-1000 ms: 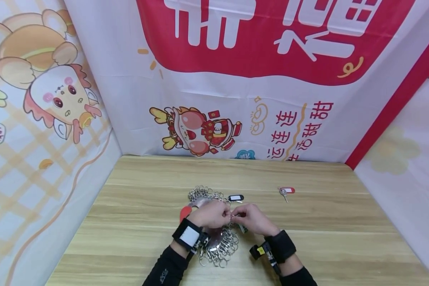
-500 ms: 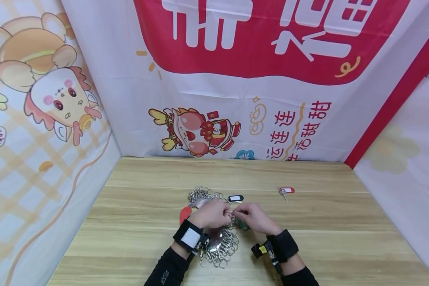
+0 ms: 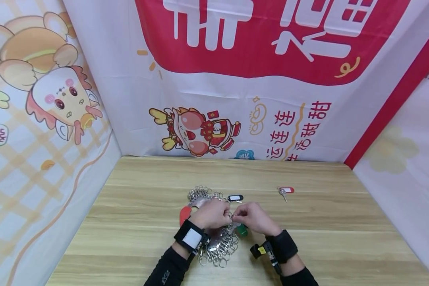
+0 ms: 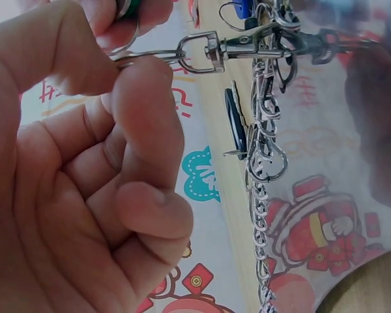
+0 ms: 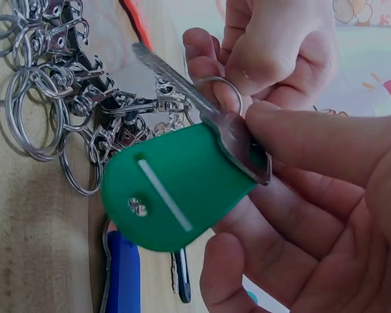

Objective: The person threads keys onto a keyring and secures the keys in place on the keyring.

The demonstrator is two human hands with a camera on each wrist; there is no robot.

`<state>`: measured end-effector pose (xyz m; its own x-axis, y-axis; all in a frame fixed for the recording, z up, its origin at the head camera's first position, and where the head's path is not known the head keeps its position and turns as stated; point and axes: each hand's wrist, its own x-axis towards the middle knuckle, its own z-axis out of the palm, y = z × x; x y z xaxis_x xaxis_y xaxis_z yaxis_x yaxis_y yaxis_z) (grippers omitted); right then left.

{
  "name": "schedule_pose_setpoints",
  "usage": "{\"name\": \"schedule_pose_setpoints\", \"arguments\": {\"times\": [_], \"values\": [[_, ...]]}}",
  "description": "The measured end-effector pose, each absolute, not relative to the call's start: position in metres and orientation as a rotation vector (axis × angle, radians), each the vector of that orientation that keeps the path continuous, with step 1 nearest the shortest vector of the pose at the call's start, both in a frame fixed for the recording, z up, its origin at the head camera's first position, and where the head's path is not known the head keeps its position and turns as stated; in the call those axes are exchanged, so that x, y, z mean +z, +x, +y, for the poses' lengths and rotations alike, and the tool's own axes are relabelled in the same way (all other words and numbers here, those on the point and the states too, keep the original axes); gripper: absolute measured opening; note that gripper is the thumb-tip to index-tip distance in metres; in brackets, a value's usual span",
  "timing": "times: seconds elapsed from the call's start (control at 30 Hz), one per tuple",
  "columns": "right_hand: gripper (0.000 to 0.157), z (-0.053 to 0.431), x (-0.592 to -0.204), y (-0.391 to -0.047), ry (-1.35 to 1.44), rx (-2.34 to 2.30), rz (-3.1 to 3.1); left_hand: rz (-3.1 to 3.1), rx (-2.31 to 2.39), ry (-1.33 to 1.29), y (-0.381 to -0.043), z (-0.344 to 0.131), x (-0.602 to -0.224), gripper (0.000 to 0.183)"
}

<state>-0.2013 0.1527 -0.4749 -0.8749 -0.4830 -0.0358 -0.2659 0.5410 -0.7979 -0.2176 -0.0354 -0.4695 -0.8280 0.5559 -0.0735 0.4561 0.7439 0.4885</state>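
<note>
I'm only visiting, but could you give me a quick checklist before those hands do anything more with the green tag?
1. Left hand pinching the ring at the end of the clasp: ok.
2. Right hand holding the key that is with the green tag: ok, thumb tip at the key's head.
3. Key and green tag linked to the clasp's ring: cannot tell, fingers hide the joint.
4. Red tag clear of both hands: ok, lying apart on the table.

tabletop [image 3: 343, 230] passable at right — bar red-tagged key [image 3: 283, 192], rings [image 3: 221, 250] crowding centre
</note>
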Motion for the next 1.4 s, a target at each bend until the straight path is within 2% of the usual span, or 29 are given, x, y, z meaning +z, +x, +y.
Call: {"name": "schedule_pose_setpoints", "arguments": {"times": [0.37,0.63,1.4], "values": [[0.005,0.144,-0.476,-0.199,-0.525,-1.333,2.543,2.724,0.678,0.789,-0.217,-0.035,-0.470,0.022],[0.010,0.142,-0.479,-0.200,-0.505,-1.293,2.586,2.700,0.687,0.770,-0.216,-0.035,-0.469,0.021],[0.015,0.138,-0.477,-0.198,-0.867,-1.157,2.706,2.740,0.634,0.772,-0.214,-0.032,-0.468,0.019]]}}
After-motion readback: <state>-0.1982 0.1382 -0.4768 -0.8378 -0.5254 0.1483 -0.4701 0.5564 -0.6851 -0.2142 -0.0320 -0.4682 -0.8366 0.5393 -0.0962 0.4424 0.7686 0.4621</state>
